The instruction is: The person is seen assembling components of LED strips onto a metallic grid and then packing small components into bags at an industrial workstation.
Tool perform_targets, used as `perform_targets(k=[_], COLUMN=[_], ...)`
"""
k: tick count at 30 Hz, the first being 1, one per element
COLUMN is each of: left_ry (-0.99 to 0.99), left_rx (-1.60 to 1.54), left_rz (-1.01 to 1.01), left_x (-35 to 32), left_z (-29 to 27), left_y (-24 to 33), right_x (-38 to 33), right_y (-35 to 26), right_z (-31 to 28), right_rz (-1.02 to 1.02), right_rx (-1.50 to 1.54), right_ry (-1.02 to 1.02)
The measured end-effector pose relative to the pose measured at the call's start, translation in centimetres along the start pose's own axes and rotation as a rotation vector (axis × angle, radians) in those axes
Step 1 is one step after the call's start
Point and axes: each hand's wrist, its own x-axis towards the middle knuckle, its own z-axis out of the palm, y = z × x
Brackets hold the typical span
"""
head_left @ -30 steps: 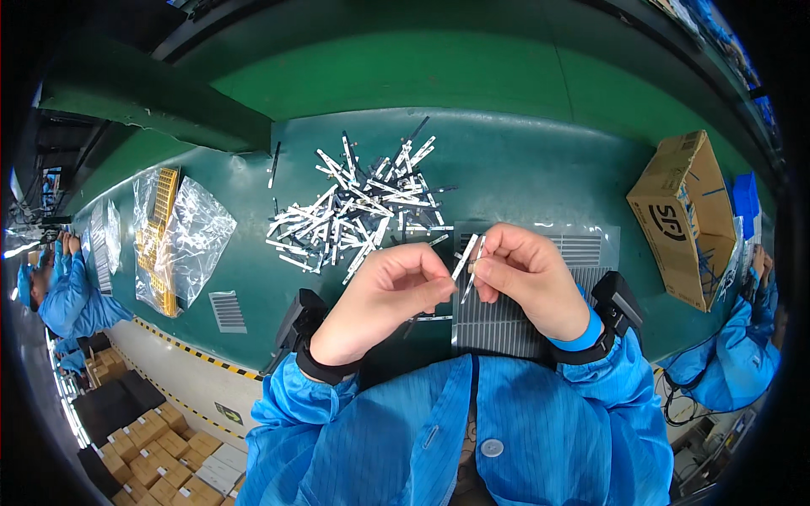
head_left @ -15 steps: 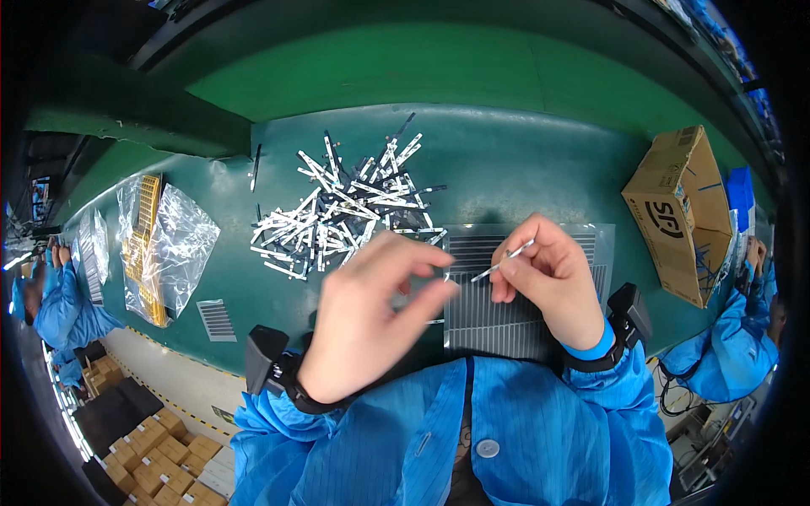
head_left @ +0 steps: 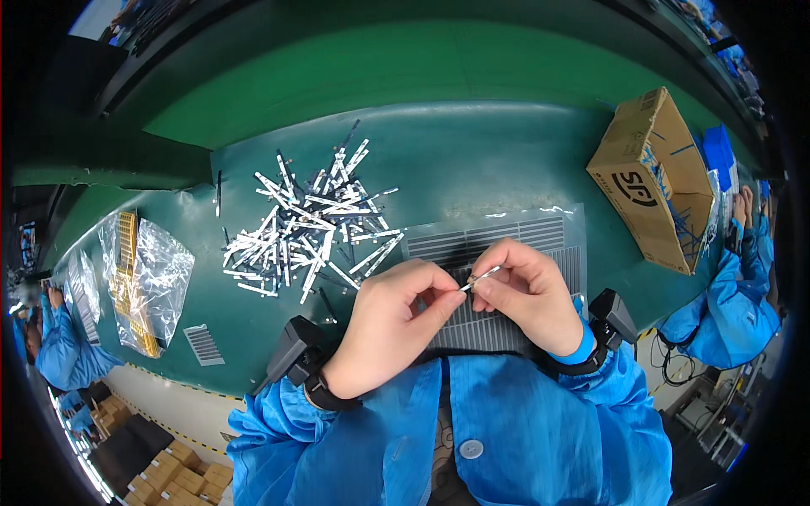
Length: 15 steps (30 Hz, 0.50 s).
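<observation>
A thin black-and-white strip (head_left: 484, 277) lies slantwise between my two hands. My right hand (head_left: 525, 291) is closed, pinching the strip between thumb and fingers. At the strip's lower left end, the thumb and forefinger of my left hand (head_left: 403, 316) are closed on it. Beneath both hands is a clear sheet (head_left: 553, 244) bearing rows of dark grey bars, partly covered by my hands. To the left, a loose heap of similar black-and-white strips (head_left: 316, 223) spreads over the green table (head_left: 472, 169).
An opened cardboard box (head_left: 634, 181) with blue strips inside stands at right, beside a blue bin (head_left: 718, 156). At left lie a clear plastic bag (head_left: 164, 270) with yellow pieces (head_left: 126, 278) and a small barred sheet (head_left: 203, 345). Co-workers in blue sit at both sides.
My left hand has come in to the right, and its fingertips have closed on the strip's end. The whole view has shifted, with the heap and box appearing farther left.
</observation>
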Motion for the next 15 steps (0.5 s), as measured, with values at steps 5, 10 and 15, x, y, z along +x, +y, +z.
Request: perform_targets(k=[5,10,15], left_ry=[-0.055,-0.129,-0.06], left_rx=[-0.146,-0.001,0.016], left_rz=[-0.098,-0.074,0.052], left_x=[-0.3,-0.4,-0.2], left_z=[0.3,1.3,2.0], left_y=[-0.4,-0.7,-1.7], right_x=[-0.8,-2.8,-3.1], right_y=[-0.6,0.3,4.1], right_z=[-2.0,-3.0,-3.8], right_rz=[-0.099,-0.114,-0.377], right_rx=[-0.094,-0.439,-0.585], right_ry=[0.084,0.199,0.398])
